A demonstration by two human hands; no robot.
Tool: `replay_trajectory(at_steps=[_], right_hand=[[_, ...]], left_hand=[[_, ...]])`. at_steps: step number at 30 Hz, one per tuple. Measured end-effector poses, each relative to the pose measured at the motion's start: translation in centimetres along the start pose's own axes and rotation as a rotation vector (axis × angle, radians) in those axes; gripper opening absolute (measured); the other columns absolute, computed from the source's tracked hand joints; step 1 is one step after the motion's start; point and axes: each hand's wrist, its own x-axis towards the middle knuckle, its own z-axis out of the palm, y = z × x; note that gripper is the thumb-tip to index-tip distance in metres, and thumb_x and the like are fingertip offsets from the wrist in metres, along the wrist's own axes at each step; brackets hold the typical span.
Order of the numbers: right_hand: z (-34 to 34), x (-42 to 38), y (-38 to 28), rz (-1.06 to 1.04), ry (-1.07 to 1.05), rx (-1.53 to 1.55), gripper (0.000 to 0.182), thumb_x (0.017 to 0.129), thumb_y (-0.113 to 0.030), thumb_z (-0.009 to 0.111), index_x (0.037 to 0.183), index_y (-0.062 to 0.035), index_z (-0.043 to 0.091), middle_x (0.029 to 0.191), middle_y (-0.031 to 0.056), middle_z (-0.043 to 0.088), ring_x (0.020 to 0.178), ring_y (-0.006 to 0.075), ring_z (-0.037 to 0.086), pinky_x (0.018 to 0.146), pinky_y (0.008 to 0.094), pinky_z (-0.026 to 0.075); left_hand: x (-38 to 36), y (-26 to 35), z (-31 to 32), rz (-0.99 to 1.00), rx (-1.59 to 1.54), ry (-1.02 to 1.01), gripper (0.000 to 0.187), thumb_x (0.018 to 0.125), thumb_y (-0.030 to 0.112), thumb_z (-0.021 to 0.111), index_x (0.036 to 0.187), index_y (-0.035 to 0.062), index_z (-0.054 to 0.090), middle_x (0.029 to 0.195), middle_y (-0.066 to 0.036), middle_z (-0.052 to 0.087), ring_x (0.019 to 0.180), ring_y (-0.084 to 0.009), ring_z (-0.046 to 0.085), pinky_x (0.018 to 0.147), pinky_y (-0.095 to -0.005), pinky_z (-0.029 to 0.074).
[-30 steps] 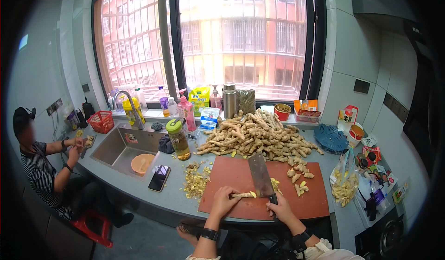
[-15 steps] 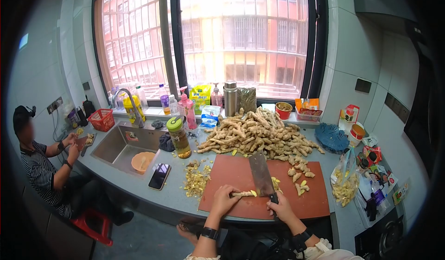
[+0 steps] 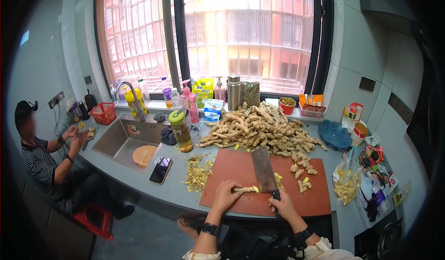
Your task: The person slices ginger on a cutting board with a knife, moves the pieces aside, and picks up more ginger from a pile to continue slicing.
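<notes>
My left hand (image 3: 226, 194) is closed on one end of a piece of ginger (image 3: 246, 189) lying on the reddish-brown cutting board (image 3: 296, 204). The ginger's right end shows a yellow cut face. In my right hand (image 3: 282, 201) is the black handle of a cleaver (image 3: 265, 169), its broad blade pointing away from me just right of the ginger. Beyond the blade lie a few yellow slices, partly hidden. Shorter ginger pieces (image 3: 303, 168) rest at the board's right. Behind the board rises a large heap of ginger root (image 3: 264, 128).
Left of the board are ginger scraps (image 3: 198, 174), a phone (image 3: 161, 170), a green-lidded jar (image 3: 181, 131) and a sink (image 3: 111, 142). A bag of ginger pieces (image 3: 346, 181) and a blue basket (image 3: 334, 134) stand right. Another person (image 3: 44, 162) sits at far left, hands at the counter.
The view has shifted slightly. Both hands keep their holds, and the cleaver stays just right of the ginger, with its blade turned slightly.
</notes>
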Motion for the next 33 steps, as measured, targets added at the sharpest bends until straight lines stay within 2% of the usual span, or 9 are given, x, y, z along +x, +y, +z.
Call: replay_trajectory(at_steps=[5, 9, 10, 14, 16, 21, 23, 29, 33], right_hand=[[0.0, -0.1, -0.2, 0.020, 0.019, -0.075, 0.032, 0.097, -0.011, 0.067, 0.126, -0.0022, 0.056, 0.078, 0.0039, 0.065, 0.057, 0.0101, 0.061, 0.052, 0.0262, 0.050], [-0.3, -0.2, -0.8, 0.062, -0.014, 0.027, 0.036, 0.097, -0.010, 0.067, 0.130, -0.0020, 0.054, 0.080, 0.0026, 0.062, 0.060, 0.0093, 0.060, 0.052, 0.0251, 0.050], [-0.5, -0.3, -1.2, 0.081, -0.030, 0.017, 0.043, 0.095, -0.007, 0.066, 0.136, -0.0025, 0.052, 0.080, 0.0039, 0.063, 0.057, 0.0098, 0.059, 0.053, 0.0244, 0.050], [-1.1, -1.1, -3.1, 0.114, -0.076, -0.015, 0.035, 0.094, -0.007, 0.065, 0.128, -0.0028, 0.055, 0.079, 0.0042, 0.062, 0.056, 0.0084, 0.057, 0.053, 0.0238, 0.048], [-1.3, -1.4, -4.0, 0.138, -0.090, -0.072, 0.046, 0.095, -0.007, 0.066, 0.139, -0.0014, 0.052, 0.077, 0.0024, 0.062, 0.055, 0.0076, 0.056, 0.052, 0.0241, 0.047], [-1.3, -2.0, -6.0, 0.143, -0.124, -0.208, 0.049, 0.094, -0.008, 0.067, 0.141, -0.0014, 0.053, 0.076, 0.0015, 0.062, 0.055, 0.0078, 0.057, 0.052, 0.0248, 0.047], [-1.0, -2.1, -6.4, 0.140, -0.132, -0.274, 0.048, 0.094, -0.008, 0.067, 0.140, -0.0017, 0.054, 0.075, 0.0013, 0.062, 0.055, 0.0079, 0.058, 0.052, 0.0252, 0.047], [-0.4, -1.8, -7.9, 0.154, -0.164, -0.401, 0.049, 0.091, -0.011, 0.068, 0.139, -0.0039, 0.058, 0.072, 0.0027, 0.062, 0.056, 0.0110, 0.060, 0.053, 0.0289, 0.049], [-0.4, -1.5, -8.3, 0.123, -0.205, -0.533, 0.049, 0.090, -0.014, 0.068, 0.137, -0.0042, 0.057, 0.071, 0.0063, 0.063, 0.058, 0.0161, 0.064, 0.055, 0.0330, 0.050]], left_hand=[[0.1, -0.3, 0.0, 0.040, 0.014, 0.010, 0.018, 0.080, 0.019, 0.082, 0.093, 0.0094, 0.076, 0.093, -0.010, 0.070, 0.094, -0.0333, 0.063, 0.083, -0.0450, 0.051], [0.1, -0.1, 0.0, 0.024, 0.051, 0.014, 0.017, 0.079, 0.018, 0.082, 0.092, 0.0092, 0.076, 0.092, -0.011, 0.068, 0.092, -0.0340, 0.063, 0.082, -0.0450, 0.050], [0.1, 0.0, 0.1, 0.011, 0.032, 0.017, 0.016, 0.080, 0.017, 0.082, 0.092, 0.0090, 0.076, 0.092, -0.011, 0.068, 0.092, -0.0338, 0.062, 0.081, -0.0448, 0.050], [0.1, 0.4, -0.2, 0.017, 0.004, 0.011, 0.017, 0.079, 0.013, 0.082, 0.095, 0.0093, 0.077, 0.094, -0.009, 0.068, 0.092, -0.0316, 0.062, 0.082, -0.0436, 0.050], [0.1, 0.5, -0.2, 0.002, -0.001, 0.004, 0.017, 0.079, 0.013, 0.082, 0.096, 0.0096, 0.077, 0.094, -0.009, 0.068, 0.092, -0.0312, 0.062, 0.082, -0.0434, 0.050], [0.1, 0.4, -0.2, -0.029, -0.010, -0.002, 0.018, 0.079, 0.012, 0.082, 0.096, 0.0099, 0.077, 0.093, -0.008, 0.067, 0.092, -0.0305, 0.061, 0.083, -0.0427, 0.050], [0.0, 0.1, -0.2, -0.003, -0.014, -0.003, 0.020, 0.080, 0.011, 0.082, 0.100, 0.0091, 0.078, 0.093, -0.007, 0.066, 0.090, -0.0273, 0.060, 0.081, -0.0392, 0.050], [0.0, 0.2, -0.2, -0.006, 0.018, -0.006, 0.020, 0.081, 0.011, 0.081, 0.101, 0.0088, 0.078, 0.094, -0.007, 0.067, 0.091, -0.0284, 0.060, 0.082, -0.0397, 0.050], [0.0, 0.2, -0.2, -0.007, 0.008, 0.001, 0.019, 0.081, 0.011, 0.080, 0.101, 0.0088, 0.078, 0.095, -0.008, 0.067, 0.092, -0.0290, 0.060, 0.082, -0.0401, 0.050]])
